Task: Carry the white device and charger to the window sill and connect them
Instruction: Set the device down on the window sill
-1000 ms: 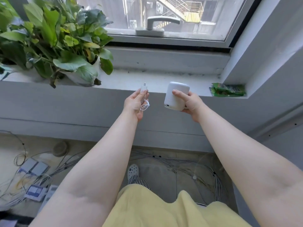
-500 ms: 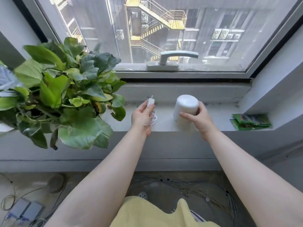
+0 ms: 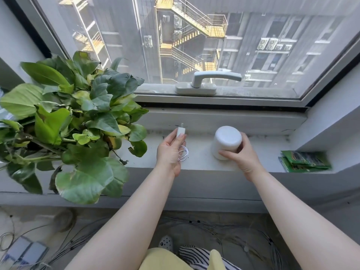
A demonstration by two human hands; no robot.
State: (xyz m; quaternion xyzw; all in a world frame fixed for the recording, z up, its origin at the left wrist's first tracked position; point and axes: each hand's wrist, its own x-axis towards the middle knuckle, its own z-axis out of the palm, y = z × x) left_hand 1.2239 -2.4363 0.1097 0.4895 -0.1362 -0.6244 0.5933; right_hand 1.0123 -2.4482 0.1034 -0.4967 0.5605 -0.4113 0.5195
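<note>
The white device (image 3: 227,140), a rounded cylinder, stands on the window sill (image 3: 200,152) with my right hand (image 3: 240,155) wrapped around its lower right side. My left hand (image 3: 170,151) holds the small white charger (image 3: 180,132) just above the sill, its prongs pointing toward the window. The charger's thin white cable (image 3: 184,153) hangs in loose coils below my fingers. Device and charger are apart, with a gap of bare sill between them.
A leafy green potted plant (image 3: 78,123) fills the sill's left part, close to my left hand. Green packets (image 3: 303,160) lie at the sill's right end. A window handle (image 3: 208,79) sits on the frame behind. Cables and small boxes (image 3: 25,252) lie on the floor below.
Both hands have moved forward from in front of the sill edge to over the sill. The device has gone from held in the air to resting on the sill.
</note>
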